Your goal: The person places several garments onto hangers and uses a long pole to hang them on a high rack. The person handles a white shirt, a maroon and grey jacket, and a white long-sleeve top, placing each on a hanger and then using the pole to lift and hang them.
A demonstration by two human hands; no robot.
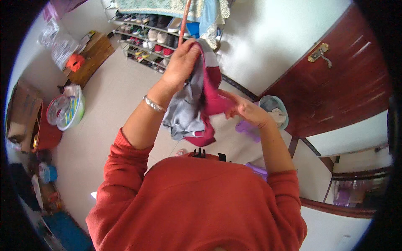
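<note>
A grey and magenta garment (188,108) hangs in front of me over the floor, bunched in loose folds. My left hand (182,62) is closed on its upper edge, where a magenta trim runs down. A thin reddish pole (184,22) rises just behind that hand's fingers; whether the hand grips it too cannot be seen. Lower and to the right, my right hand (249,109) has its fingers on a magenta part of the garment, which stretches out towards it. Motion blurs the cloth and fingertips there.
Beyond the garment stands a shoe rack (147,40) with several shoes, draped by a patterned cloth (157,7). A bucket with cloth (284,109) sits by a dark red door (333,81). Leftwards are a basin (82,106), a red bin (51,135) and a wooden box (94,59).
</note>
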